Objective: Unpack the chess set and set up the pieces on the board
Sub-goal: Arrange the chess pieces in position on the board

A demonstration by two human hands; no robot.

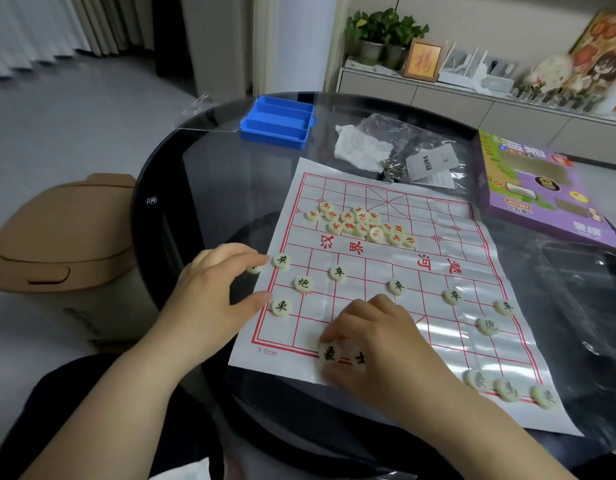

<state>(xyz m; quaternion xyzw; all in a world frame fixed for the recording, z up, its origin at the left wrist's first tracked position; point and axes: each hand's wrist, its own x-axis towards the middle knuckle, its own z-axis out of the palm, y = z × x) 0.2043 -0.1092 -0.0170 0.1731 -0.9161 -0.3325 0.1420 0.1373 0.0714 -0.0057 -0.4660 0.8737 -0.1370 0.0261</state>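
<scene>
A white paper xiangqi board with red lines lies on the round dark glass table. Black-lettered cream discs stand on its near half, among them a piece and a chariot by the left edge. A heap of red-lettered pieces sits on the far half. My left hand rests at the board's left edge, fingers apart, with a piece partly hidden under the index finger. My right hand pinches an elephant piece at the near edge, with another disc beside it.
A blue plastic tray and its clear lid lie at the table's far side. Crumpled tissue, plastic bags and a metal ring puzzle sit behind the board. A purple game box is at the right, a tan bin at the left.
</scene>
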